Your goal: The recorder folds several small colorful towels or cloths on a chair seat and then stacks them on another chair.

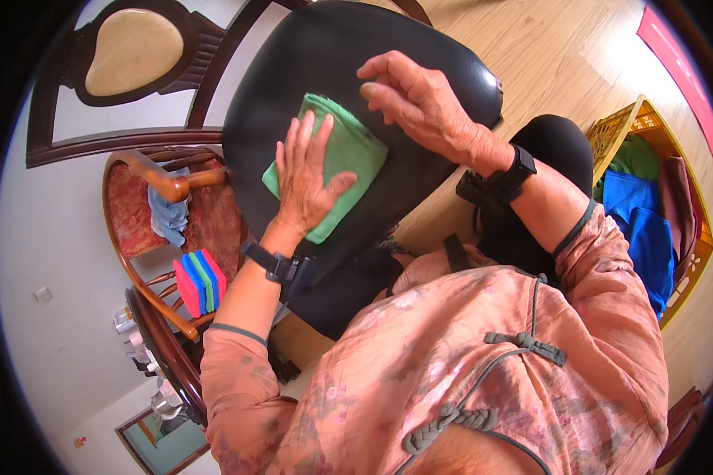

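Note:
A folded green cloth [343,162] lies on a smooth black surface with rounded corners [293,63], which looks like padded leather. My left hand [303,170] rests flat on this cloth, fingers stretched out and thumb spread to the side. To the right of the cloth, my right hand [420,99] is raised over the black surface. Its fingers are loosely bent, the thumb stands apart from them, and nothing shows in its grasp. Both wrists wear dark straps.
At the left, a wooden armchair [170,186] with a red patterned seat carries a light blue cloth [169,207] and a stack of folded colored cloths [200,283]. A yellow plastic basket [610,131] on the right holds blue, green and brown cloths.

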`<state>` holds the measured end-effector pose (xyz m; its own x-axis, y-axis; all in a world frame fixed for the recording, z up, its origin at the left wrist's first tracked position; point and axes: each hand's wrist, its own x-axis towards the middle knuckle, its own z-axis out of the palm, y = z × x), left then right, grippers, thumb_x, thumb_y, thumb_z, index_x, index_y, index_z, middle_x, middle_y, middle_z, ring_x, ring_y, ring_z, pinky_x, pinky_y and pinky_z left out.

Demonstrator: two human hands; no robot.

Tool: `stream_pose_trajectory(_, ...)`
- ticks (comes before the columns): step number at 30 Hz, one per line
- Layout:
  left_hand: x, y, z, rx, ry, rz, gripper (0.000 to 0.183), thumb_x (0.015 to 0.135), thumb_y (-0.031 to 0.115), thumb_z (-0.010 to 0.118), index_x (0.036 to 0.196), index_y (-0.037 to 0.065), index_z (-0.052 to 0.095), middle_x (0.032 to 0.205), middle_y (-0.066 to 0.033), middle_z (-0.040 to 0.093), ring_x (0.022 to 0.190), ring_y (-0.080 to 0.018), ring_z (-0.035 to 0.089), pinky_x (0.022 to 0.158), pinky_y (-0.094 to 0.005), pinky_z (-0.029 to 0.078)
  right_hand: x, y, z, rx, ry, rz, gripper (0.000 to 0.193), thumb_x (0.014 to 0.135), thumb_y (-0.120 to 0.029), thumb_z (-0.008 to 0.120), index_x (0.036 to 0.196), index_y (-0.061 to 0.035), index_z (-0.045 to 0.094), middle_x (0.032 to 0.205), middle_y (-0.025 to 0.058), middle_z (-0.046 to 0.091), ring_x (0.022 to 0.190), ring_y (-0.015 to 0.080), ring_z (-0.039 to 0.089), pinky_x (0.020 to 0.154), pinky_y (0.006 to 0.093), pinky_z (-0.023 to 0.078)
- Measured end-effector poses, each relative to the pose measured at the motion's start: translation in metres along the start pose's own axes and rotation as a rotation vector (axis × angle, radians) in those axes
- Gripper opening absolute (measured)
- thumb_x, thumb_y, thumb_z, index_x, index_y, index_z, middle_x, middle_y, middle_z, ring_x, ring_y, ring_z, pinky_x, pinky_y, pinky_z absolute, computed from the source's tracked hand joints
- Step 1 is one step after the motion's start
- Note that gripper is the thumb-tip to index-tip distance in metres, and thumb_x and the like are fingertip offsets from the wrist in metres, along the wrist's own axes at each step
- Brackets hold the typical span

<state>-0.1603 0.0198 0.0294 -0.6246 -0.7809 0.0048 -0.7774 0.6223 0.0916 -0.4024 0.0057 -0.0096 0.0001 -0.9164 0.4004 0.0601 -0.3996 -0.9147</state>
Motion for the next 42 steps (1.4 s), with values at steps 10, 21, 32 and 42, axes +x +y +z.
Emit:
stream_pose_trajectory(10, 0.038, -0.014, -0.003, -0.257, -0.008, -0.648, 0.096, 0.082, 0.078, 0.042, 0.151, 0.014, 0.027, 0.157, -0.0181, 0.017, 0.146, -0.0402, 0.009, 0.111, -0.0637, 0.007, -0.005, -0.001, 0.001, 0.054, 0.011, 0.032, 0.021, 0.097, -0.017, 0.056, 0.113, -0.0033, 0.056, 0.081, 0.0035, 0.062, 0.066, 0.0077, 0.056, 0.062, 0.0236, 0.049)
stream_pose_trajectory(21, 0.013, -0.004, 0.01, 0.029, 0.078, 0.036, 0.087, 0.085, 0.077, 0.032, 0.151, 0.021, 0.027, 0.156, -0.0152, 0.024, 0.143, -0.0383, 0.02, 0.111, -0.0626, 0.012, -0.005, -0.001, 0.003, 0.008, 0.031, 0.02, 0.023, 0.094, -0.02, 0.06, 0.109, -0.0031, 0.058, 0.076, 0.005, 0.062, 0.064, 0.0114, 0.059, 0.062, 0.0258, 0.051)
stream_pose_trajectory(32, 0.035, 0.013, 0.019, 0.012, 0.095, -0.36, 0.088, 0.085, 0.076, 0.036, 0.153, 0.021, 0.023, 0.157, -0.0146, 0.021, 0.145, -0.0371, 0.015, 0.111, -0.0623, 0.007, -0.004, 0.002, 0.005, -0.021, 0.027, 0.011, 0.024, 0.094, -0.021, 0.061, 0.11, -0.0035, 0.058, 0.077, 0.0051, 0.064, 0.064, 0.0113, 0.06, 0.061, 0.0257, 0.052)
stream_pose_trajectory(42, 0.03, -0.012, -0.006, -0.074, 0.075, -0.144, 0.094, 0.084, 0.079, 0.033, 0.152, 0.015, 0.025, 0.157, -0.0178, 0.021, 0.145, -0.0385, 0.015, 0.112, -0.0612, 0.005, -0.004, 0.0, 0.003, -0.008, 0.043, 0.017, 0.023, 0.094, -0.021, 0.06, 0.108, -0.003, 0.058, 0.076, 0.0066, 0.065, 0.064, 0.0114, 0.061, 0.062, 0.0259, 0.052)
